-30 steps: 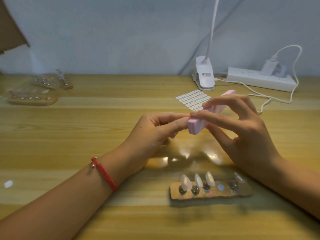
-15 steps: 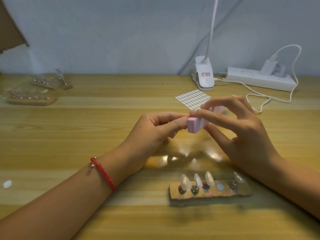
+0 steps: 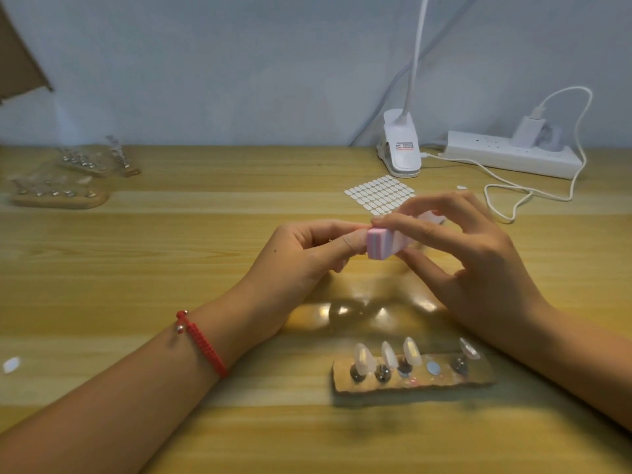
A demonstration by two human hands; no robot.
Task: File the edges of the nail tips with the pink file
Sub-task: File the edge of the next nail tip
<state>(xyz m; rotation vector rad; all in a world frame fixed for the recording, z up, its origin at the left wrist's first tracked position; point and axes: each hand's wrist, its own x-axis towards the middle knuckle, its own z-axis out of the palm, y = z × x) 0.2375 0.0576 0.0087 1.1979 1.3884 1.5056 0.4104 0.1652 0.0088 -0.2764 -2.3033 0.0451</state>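
Note:
My right hand grips the pink file block between thumb and fingers, above the middle of the table. My left hand pinches something small at its fingertips, pressed against the near end of the file; the thing itself is hidden. Close to the front edge lies a wooden holder with several clear nail tips standing on small stands. One stand on it bears only a flat disc.
A sheet of white adhesive tabs lies behind my hands. A white clip lamp, a power strip and a looping cable sit at the back right. More wooden holders rest at the far left. A loose tab lies near the left edge.
The pink file has slid toward me and to the left along my left fingertips, so less of its far end shows. My left hand has stayed in place.

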